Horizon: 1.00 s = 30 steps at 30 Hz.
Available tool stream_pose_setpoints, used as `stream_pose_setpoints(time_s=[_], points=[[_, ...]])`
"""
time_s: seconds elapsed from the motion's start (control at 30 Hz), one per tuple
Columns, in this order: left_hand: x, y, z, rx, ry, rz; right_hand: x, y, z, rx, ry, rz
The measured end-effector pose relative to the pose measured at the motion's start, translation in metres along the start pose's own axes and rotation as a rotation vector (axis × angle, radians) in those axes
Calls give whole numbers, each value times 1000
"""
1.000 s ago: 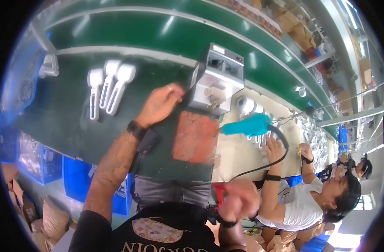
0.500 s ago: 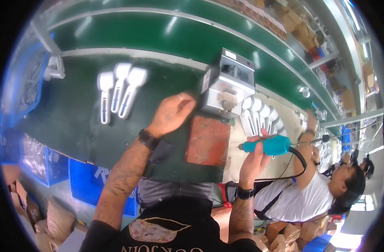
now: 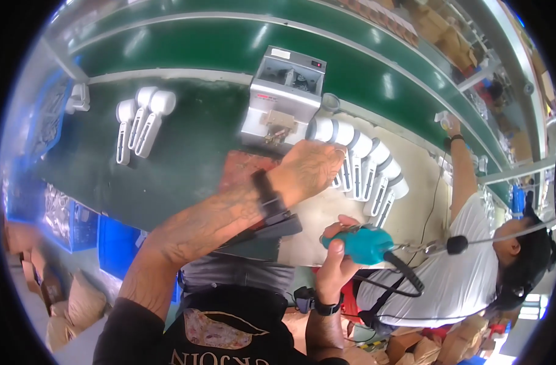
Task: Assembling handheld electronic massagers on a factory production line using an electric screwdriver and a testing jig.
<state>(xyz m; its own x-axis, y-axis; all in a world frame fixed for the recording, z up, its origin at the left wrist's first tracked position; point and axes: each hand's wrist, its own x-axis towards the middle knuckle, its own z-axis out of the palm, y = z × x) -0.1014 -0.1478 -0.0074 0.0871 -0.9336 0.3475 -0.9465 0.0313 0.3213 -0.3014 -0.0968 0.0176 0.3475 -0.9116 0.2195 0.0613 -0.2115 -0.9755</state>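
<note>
My left hand [image 3: 308, 170] reaches across to the row of white shower-head-shaped pieces [image 3: 364, 176], which have round grey-rimmed heads and long slotted handles. It lies over the leftmost of them, its fingers partly hidden, so I cannot tell whether they grip it. My right hand [image 3: 335, 267] is closed round a teal electric screwdriver [image 3: 366, 244], held below the row near the table's front edge. A black cord and a metal hanging clip run from the tool's rear end. Left of the row stands a silver screw feeder [image 3: 281, 97] with an open top.
Several similar white pieces [image 3: 145, 118] lie on the green table at the left. A reddish slab [image 3: 244, 167] sits partly under my left forearm. Blue bins [image 3: 118, 243] are at the lower left. A co-worker in a white shirt [image 3: 442, 267] reaches forward at the right.
My left hand has moved right, from beside the feeder to the row of white pieces. My right hand has lowered the screwdriver toward me. The view has shifted, and the co-worker's arm has reached farther.
</note>
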Motion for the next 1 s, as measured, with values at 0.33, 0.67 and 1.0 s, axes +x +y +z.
stream_pose_setpoints(time_s=[0.33, 0.67, 1.0], points=[[-3, 33, -11, 138, 28, -187, 10, 4, -37, 91, -59, 0], [-77, 8, -87, -46, -131, 173, 13, -3, -22, 97, -84, -5], [-109, -34, -62, -218, 81, 12, 24, -28, 36, 288, -129, -5]])
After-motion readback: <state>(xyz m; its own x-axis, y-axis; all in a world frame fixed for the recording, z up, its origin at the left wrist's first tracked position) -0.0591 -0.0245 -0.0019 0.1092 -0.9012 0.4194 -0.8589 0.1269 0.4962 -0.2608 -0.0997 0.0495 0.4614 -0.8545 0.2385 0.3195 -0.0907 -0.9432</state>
